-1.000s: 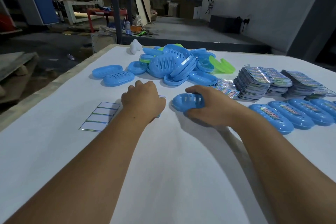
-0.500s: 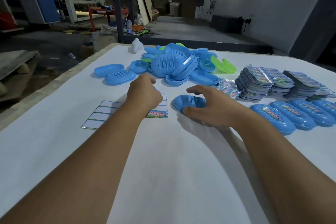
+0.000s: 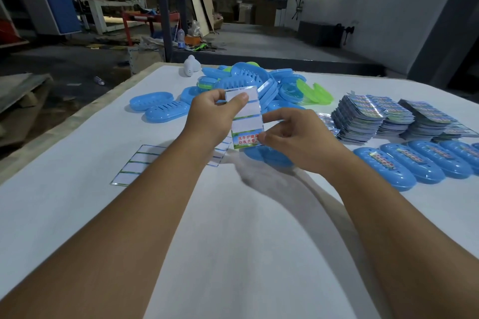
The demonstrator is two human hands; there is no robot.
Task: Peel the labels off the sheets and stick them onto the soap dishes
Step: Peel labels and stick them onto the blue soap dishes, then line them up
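My left hand (image 3: 211, 119) holds a label sheet (image 3: 245, 118) upright above the table, thumb pressed on its top. Most of the sheet is bare white backing; one printed label (image 3: 246, 139) is left at its bottom. My right hand (image 3: 290, 137) pinches the right corner of that last label. Below my hands a blue soap dish (image 3: 269, 158) lies on the white table (image 3: 233, 228), partly hidden by my right hand. A heap of unlabelled blue and green soap dishes (image 3: 248, 85) sits behind.
Several labelled blue dishes (image 3: 388, 166) lie in a row at the right. Stacks of label sheets (image 3: 373, 116) stand behind them. Used backing sheets (image 3: 134, 166) lie at the left, two loose blue dishes (image 3: 160, 107) farther back, and a small white object (image 3: 191, 66) at the far edge.
My left hand has picked the label sheet up off the table and raised it. My right hand has let go of the blue soap dish and come up to the sheet's bottom label.
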